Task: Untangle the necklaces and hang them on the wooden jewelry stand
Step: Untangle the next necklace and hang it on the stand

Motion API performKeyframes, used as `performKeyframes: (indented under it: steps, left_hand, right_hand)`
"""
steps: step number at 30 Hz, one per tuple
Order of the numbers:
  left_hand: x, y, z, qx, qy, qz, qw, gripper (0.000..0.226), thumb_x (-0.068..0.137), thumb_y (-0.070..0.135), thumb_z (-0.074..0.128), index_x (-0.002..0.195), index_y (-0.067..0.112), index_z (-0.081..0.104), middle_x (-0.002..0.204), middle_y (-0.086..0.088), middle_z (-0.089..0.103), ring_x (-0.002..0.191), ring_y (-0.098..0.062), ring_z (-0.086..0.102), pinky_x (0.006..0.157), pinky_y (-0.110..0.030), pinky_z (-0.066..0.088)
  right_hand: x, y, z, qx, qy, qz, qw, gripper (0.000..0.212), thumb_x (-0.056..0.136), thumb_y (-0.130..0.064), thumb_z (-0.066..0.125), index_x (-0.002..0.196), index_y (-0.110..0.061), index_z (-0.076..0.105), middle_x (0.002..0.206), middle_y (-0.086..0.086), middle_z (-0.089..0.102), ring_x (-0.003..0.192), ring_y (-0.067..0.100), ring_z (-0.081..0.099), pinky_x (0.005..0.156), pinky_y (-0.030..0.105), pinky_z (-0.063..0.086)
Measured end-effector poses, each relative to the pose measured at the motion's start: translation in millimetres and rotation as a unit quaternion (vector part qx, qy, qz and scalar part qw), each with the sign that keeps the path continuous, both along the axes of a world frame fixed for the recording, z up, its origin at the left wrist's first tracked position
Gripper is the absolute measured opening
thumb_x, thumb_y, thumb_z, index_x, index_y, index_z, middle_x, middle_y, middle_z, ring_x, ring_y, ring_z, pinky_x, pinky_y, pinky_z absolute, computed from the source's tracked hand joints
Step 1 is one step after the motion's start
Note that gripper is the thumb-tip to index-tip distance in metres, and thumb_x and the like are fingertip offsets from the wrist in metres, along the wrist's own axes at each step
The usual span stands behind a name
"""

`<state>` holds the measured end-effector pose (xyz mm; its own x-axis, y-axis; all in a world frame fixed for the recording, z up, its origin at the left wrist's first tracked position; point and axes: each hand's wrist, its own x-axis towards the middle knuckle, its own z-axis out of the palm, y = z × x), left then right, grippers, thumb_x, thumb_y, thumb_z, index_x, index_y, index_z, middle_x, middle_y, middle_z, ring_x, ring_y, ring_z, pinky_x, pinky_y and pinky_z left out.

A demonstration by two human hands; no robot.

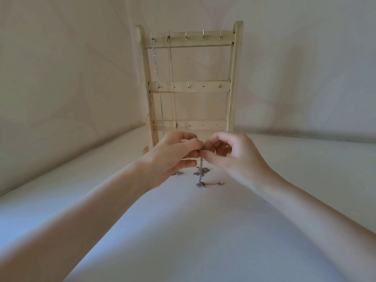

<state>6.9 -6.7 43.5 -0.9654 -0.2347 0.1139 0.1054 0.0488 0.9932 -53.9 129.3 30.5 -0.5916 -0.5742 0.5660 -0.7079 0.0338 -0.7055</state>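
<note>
**Two chains hung, a third being teased apart at the fingertips**

The left hand [179, 154] and the right hand [227, 157] meet in front of the foot of the wooden jewelry stand [236, 78], each pinching the same thin silver chain [201, 169] between thumb and forefinger, the other fingers loosely curled. From that pinch the chain drops straight down to a small tangled heap [201, 171] on the table [183, 231], with a loose end and its clasp [199, 185] trailing just in front. Another bit of chain [177, 173] shows under the left palm; whether it belongs to the same necklace I cannot tell, the links being too fine.

On the stand, a silver necklace [157, 82] hangs from the first top hook and a finer one [172, 82] from the second (three top hooks [203, 35] are free).

To do this step well, I'd judge: keep the pinch light, lift the strand so its own weight opens the knot, and work loops loose rather than pulling tight. Keep the heap on the table, not dangling.

The table is plain pale white and matte; behind the stand hangs a creased, off-white cloth backdrop [71, 68] in soft, dim light
</note>
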Motion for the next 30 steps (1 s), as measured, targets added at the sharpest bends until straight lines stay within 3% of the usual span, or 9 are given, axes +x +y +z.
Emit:
performKeyframes:
  steps: [5, 10, 15, 18, 21, 24, 30]
  left_hand:
    - [-0.8, -0.2, -1.3, -0.047, 0.000, 0.036, 0.998, 0.015, 0.087, 0.003, 0.058, 0.096, 0.012, 0.050, 0.073, -0.002, 0.054, 0.061, -0.009, 0.052, 0.055, -0.015, 0.049]
    - [-0.2, 1.0, -4.1, -0.111, -0.014, 0.037, 0.993, 0.017, 0.086, 0.003, 0.058, 0.095, 0.014, 0.048, 0.069, -0.001, 0.056, 0.052, -0.008, 0.051, 0.062, -0.020, 0.048]
    - [-2.4, 8.5, -10.5, -0.082, -0.031, 0.014, 0.996, 0.018, 0.085, 0.000, 0.058, 0.096, 0.010, 0.048, 0.061, 0.001, 0.059, 0.054, -0.011, 0.054, 0.065, -0.021, 0.053]
    - [-3.5, 9.7, -15.0, -0.094, -0.032, 0.032, 0.995, 0.019, 0.084, 0.000, 0.059, 0.094, 0.011, 0.048, 0.067, -0.001, 0.062, 0.058, -0.013, 0.058, 0.073, -0.025, 0.054]
    - [-4.0, 9.7, -15.4, -0.139, -0.024, 0.073, 0.987, 0.015, 0.084, 0.004, 0.061, 0.088, 0.015, 0.052, 0.061, 0.006, 0.061, 0.049, -0.005, 0.057, 0.062, -0.019, 0.053]
    - [-2.5, 8.2, -10.8, -0.131, -0.021, 0.094, 0.987, 0.007, 0.086, 0.008, 0.060, 0.084, 0.014, 0.061, 0.065, 0.004, 0.059, 0.055, -0.004, 0.054, 0.049, -0.014, 0.047]
    - [3.4, 3.9, -7.0, -0.099, -0.074, 0.012, 0.992, 0.007, 0.083, 0.019, 0.067, 0.082, 0.016, 0.073, 0.069, 0.009, 0.068, 0.062, 0.001, 0.060, 0.055, -0.011, 0.048]
  right_hand:
    - [-1.7, 0.9, 1.8, 0.040, -0.002, 0.006, 0.999, 0.017, 0.078, -0.007, 0.069, 0.066, -0.016, 0.060, 0.061, -0.009, 0.055, 0.057, 0.004, 0.043, 0.057, 0.012, 0.035]
    - [-7.3, 7.8, 4.6, 0.081, -0.175, 0.063, 0.979, 0.018, 0.079, -0.005, 0.063, 0.067, -0.018, 0.059, 0.068, -0.003, 0.059, 0.063, 0.009, 0.048, 0.064, 0.019, 0.038]
    - [-11.7, 8.8, -0.5, 0.046, -0.319, 0.112, 0.940, 0.020, 0.081, 0.002, 0.054, 0.065, -0.012, 0.055, 0.062, 0.000, 0.055, 0.056, 0.009, 0.047, 0.056, 0.020, 0.036]
    - [-11.7, 7.5, -2.9, 0.037, -0.368, 0.120, 0.921, 0.022, 0.082, 0.003, 0.052, 0.063, -0.008, 0.056, 0.057, 0.000, 0.055, 0.053, 0.010, 0.046, 0.053, 0.019, 0.037]
    - [-12.6, 6.0, -4.0, 0.026, -0.374, 0.107, 0.921, 0.025, 0.083, 0.003, 0.053, 0.061, -0.007, 0.058, 0.056, 0.002, 0.055, 0.052, 0.011, 0.046, 0.055, 0.023, 0.038]
    - [-14.8, 5.4, -3.2, 0.007, -0.364, 0.093, 0.927, 0.025, 0.083, 0.001, 0.053, 0.061, -0.008, 0.057, 0.056, 0.002, 0.054, 0.051, 0.011, 0.046, 0.059, 0.026, 0.038]
    - [-17.7, 8.1, -3.4, 0.003, -0.349, 0.085, 0.933, 0.021, 0.084, -0.003, 0.055, 0.064, -0.008, 0.059, 0.055, 0.001, 0.053, 0.051, 0.012, 0.046, 0.055, 0.024, 0.038]
